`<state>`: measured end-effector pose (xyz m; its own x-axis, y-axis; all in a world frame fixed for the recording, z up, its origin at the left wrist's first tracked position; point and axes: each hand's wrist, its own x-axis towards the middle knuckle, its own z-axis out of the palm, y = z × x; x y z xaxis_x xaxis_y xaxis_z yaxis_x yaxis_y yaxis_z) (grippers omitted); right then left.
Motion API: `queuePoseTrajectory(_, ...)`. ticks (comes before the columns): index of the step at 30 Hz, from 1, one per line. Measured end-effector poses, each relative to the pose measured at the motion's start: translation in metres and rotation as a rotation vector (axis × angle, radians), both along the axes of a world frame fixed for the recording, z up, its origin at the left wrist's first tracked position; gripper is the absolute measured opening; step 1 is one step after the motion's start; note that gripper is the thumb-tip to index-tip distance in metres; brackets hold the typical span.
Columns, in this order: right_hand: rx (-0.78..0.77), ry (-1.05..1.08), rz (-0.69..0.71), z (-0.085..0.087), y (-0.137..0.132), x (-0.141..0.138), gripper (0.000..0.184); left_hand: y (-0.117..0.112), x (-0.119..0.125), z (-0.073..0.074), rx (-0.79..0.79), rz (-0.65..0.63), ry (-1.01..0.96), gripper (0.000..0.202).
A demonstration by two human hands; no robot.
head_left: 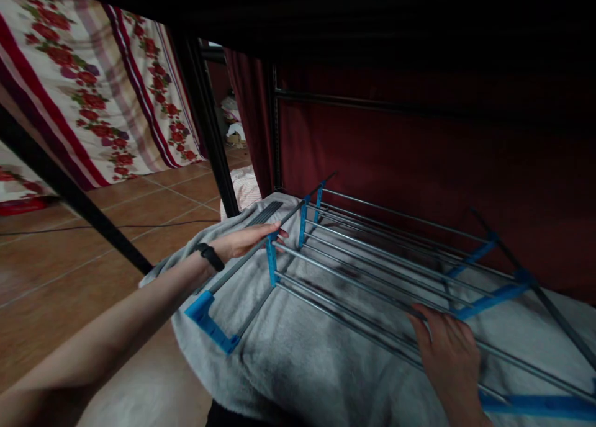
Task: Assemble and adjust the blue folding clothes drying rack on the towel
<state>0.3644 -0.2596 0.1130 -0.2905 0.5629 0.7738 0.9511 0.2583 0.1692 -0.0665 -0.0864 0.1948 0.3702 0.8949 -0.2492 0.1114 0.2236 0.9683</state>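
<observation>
A rack (354,272) of grey metal rods joined by blue plastic brackets lies on a grey blanket (298,334). My left hand (254,238), with a black band at the wrist, is closed on its left side rail beside a blue bracket (272,260). The thumb lies along the top and the other fingers go behind the rail. Further right, my right hand (449,349) grips one of the long front rods with its fingers over the top. Several loose grey rods (267,213) lie together on the blanket, beyond my left hand.
Black metal bed posts (207,123) stand at the left, and a dark frame hangs low overhead. A dark red curtain (395,141) covers the back. Beyond, a flowered cloth (93,104) hangs over the tiled floor (172,197), where a cable (139,226) runs.
</observation>
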Motion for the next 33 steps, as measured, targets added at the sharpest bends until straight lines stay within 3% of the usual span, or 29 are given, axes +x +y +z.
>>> queuePoseTrajectory(4,-0.005,-0.014,-0.006,0.001,-0.001,0.000,0.012,0.006,0.012,-0.009,-0.039,0.028,-0.045,0.046)
queuePoseTrajectory(12,0.011,-0.048,-0.013,-0.004,0.000,0.004,0.014,0.016,0.006,-0.019,-0.051,-0.002,-0.099,0.043)
queuePoseTrajectory(33,-0.001,-0.039,0.065,-0.002,0.001,0.010,0.011,0.013,0.014,-0.012,-0.100,0.019,-0.127,0.032)
